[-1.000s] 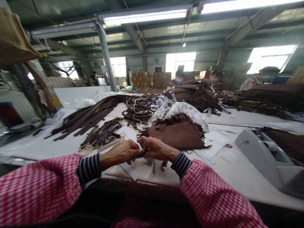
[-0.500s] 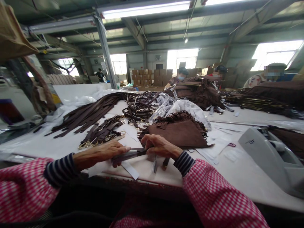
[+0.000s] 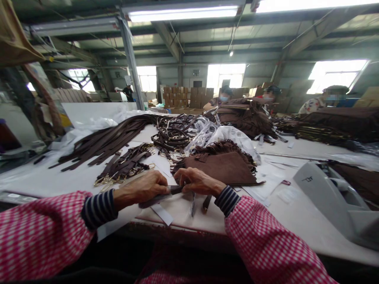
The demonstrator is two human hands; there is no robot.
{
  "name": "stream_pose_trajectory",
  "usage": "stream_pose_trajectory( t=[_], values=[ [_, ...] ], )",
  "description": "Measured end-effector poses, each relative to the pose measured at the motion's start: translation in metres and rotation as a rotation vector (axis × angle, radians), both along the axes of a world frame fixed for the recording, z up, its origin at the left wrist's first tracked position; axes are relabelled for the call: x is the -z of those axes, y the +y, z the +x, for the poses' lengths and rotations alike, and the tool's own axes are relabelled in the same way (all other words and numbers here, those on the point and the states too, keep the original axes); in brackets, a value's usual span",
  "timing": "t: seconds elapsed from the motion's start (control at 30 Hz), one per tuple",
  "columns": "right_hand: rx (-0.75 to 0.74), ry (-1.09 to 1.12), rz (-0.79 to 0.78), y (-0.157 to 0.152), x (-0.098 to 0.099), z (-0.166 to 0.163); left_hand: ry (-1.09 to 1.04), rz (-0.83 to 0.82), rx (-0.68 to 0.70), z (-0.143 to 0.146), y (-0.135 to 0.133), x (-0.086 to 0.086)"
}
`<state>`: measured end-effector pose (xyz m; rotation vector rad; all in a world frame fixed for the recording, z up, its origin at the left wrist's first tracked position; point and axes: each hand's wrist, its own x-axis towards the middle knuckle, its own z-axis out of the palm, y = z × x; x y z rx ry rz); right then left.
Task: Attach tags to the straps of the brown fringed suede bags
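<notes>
My left hand (image 3: 146,187) and my right hand (image 3: 197,182) are both closed on a short dark brown leather strap (image 3: 174,190) just above the white table (image 3: 293,221), near its front edge. The strap runs between the two hands, and part of it lies under my left fingers. Right behind my right hand lies a flat brown suede bag (image 3: 223,167) with a fringe. A small dark piece (image 3: 206,202) and a thin tool (image 3: 192,206) rest on the table under my right wrist. Both sleeves are red-and-white check over striped cuffs.
Long brown straps (image 3: 100,142), shorter straps with gold clasps (image 3: 124,167) and a tangle of buckled straps (image 3: 174,136) cover the table's left and middle. Clear plastic bags (image 3: 227,136) lie behind the suede bag. A grey machine (image 3: 334,197) stands at right. Other people sit at the far side.
My left hand slid out to the left along the strap and has come back close to my right hand. The right hand stayed almost in place.
</notes>
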<state>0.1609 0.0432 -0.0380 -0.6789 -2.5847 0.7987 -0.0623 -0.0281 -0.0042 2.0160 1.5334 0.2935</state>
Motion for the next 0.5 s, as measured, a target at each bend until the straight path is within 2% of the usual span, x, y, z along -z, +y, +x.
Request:
stream_pose_trajectory(
  t=[0.1, 0.17, 0.37, 0.5],
  values=[
    [0.073, 0.019, 0.137, -0.002, 0.005, 0.007, 0.023, 0.049, -0.005, 0.008, -0.002, 0.0],
    [0.098, 0.049, 0.123, -0.002, 0.006, 0.009, 0.016, 0.049, -0.029, 0.011, -0.004, -0.002],
    [0.034, 0.182, -0.2, 0.006, 0.008, 0.003, 0.013, 0.072, -0.025, 0.021, -0.008, -0.01],
    [-0.03, 0.23, -0.416, 0.01, 0.008, -0.002, 0.072, 0.135, -0.029, 0.033, -0.002, -0.008]
  ],
)
